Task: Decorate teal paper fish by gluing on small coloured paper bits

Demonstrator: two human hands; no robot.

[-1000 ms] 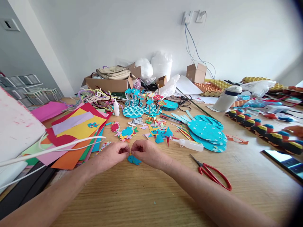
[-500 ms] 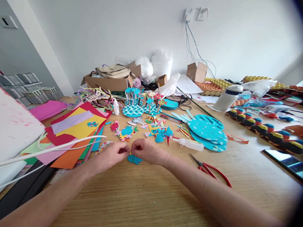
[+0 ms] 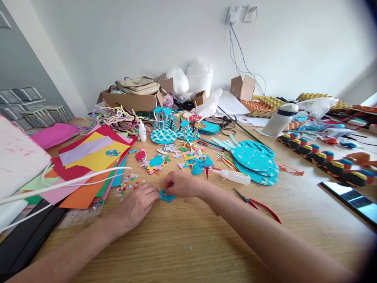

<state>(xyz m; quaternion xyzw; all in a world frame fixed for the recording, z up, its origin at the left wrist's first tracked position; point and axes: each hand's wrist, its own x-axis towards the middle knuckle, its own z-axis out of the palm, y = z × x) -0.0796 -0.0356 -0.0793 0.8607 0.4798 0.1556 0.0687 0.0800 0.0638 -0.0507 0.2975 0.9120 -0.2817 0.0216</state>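
A small blue paper fish (image 3: pixel 167 197) lies on the wooden table between my two hands. The fingertips of my left hand (image 3: pixel 137 204) are together at its left edge, pressing it to the table. Over the fish's upper edge is my right hand (image 3: pixel 182 184), thumb and fingers closed in a pinch. What sits in that pinch is too small or hidden to make out. Just beyond my left hand are tiny coloured paper dots (image 3: pixel 129 183). Farther back lie more cut-out paper fish (image 3: pixel 156 162) and blue paper scraps (image 3: pixel 197 166).
Red-handled scissors (image 3: pixel 259 204) and a glue bottle (image 3: pixel 237 177) lie near my right forearm. Blue paper discs (image 3: pixel 255 161) are stacked behind them. Coloured paper sheets (image 3: pixel 85 157) and a white cable (image 3: pixel 88 175) are at left. A phone (image 3: pixel 350 202) rests at right.
My left hand has come down and toward me, its fingertips now at the fish's edge. The right hand stays pinched over the fish. The view has shifted slightly.
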